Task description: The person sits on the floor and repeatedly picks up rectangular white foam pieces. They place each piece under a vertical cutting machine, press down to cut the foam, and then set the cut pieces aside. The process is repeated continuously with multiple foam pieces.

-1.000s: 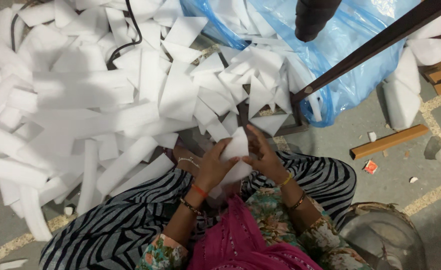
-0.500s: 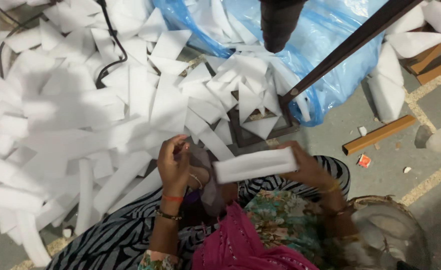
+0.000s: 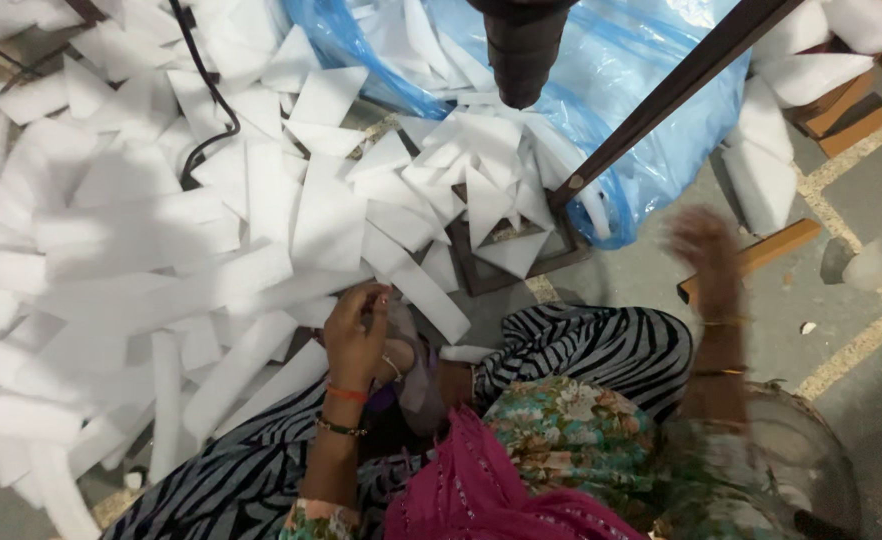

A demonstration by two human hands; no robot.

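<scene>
my left hand, fingers curled together at centre frame, touches a long white foam strip running toward upper left. my blurred right hand hangs spread and empty, far right.

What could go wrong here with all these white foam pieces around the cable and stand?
The black cable runs under the loose white foam pieces, so it could get snagged. The right hand is blurred near the slanted dark bar and might knock it. The left hand sits by sliding strips.
</scene>
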